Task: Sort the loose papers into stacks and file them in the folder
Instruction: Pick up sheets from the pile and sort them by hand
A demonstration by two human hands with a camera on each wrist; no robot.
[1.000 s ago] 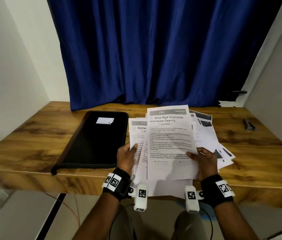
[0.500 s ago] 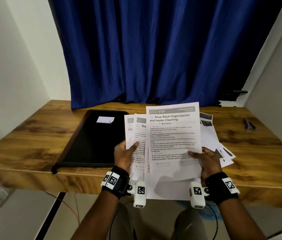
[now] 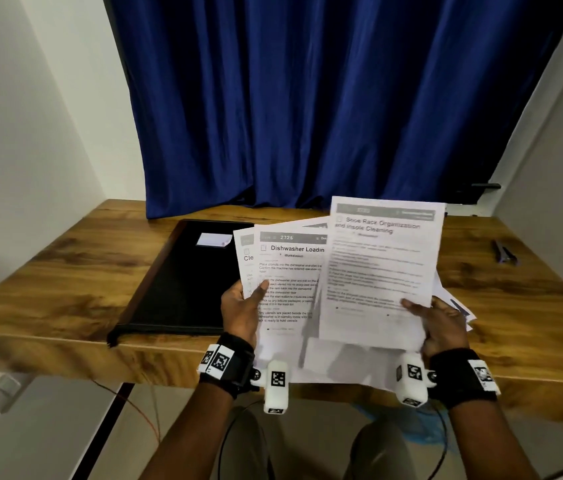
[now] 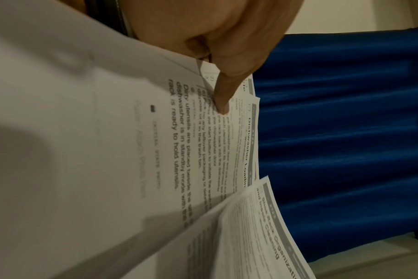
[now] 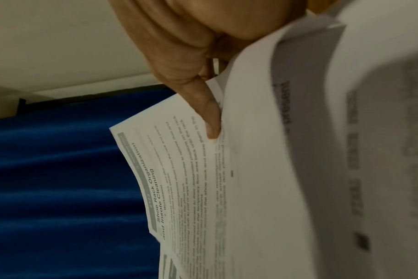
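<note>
My left hand [image 3: 243,303] grips a fanned stack of printed papers [image 3: 288,282] headed "Dishwasher Loading", thumb on top [image 4: 223,98]. My right hand [image 3: 437,320] pinches a single sheet [image 3: 382,268] titled "Shoe Rack Organization and Insole Cleaning", thumb pressed on its lower part [image 5: 210,120], held up to the right of the stack. A black folder [image 3: 183,278] lies shut on the wooden desk [image 3: 65,282] to the left, with a small white label [image 3: 213,240] on it. More loose papers [image 3: 460,308] lie on the desk behind my right hand, mostly hidden.
A dark blue curtain [image 3: 325,98] hangs behind the desk. A small dark tool [image 3: 503,252] lies at the desk's far right. White walls close in on both sides. A red cable [image 3: 134,407] hangs below the desk's front edge.
The shoe rack sheet has been lifted off the stack and carried to the right by my right hand. The dishwasher page beneath it now shows in my left hand.
</note>
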